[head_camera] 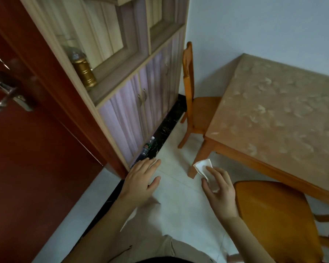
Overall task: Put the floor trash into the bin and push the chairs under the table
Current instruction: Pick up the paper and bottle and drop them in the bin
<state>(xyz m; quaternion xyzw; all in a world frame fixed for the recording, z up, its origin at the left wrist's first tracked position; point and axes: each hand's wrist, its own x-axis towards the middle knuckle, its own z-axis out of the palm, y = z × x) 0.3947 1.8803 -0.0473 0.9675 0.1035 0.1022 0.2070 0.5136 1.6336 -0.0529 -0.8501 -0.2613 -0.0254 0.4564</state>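
My right hand (218,188) pinches a crumpled white tissue (202,167) above the pale floor, near the table leg (198,158). My left hand (141,179) hovers open with straight fingers, just short of a plastic bottle (147,147) lying on the dark strip at the cabinet's foot. One wooden chair (194,103) stands at the table's far end, its seat partly under the top. A second wooden chair (273,221) stands at my lower right, pulled out from the table (273,114). No bin is in view.
A tall cabinet (133,103) with purple doors fills the left, with a gold jar (85,73) on its shelf. A red door (27,149) with a metal handle is at the far left. Pale floor tiles (175,209) lie between cabinet and table.
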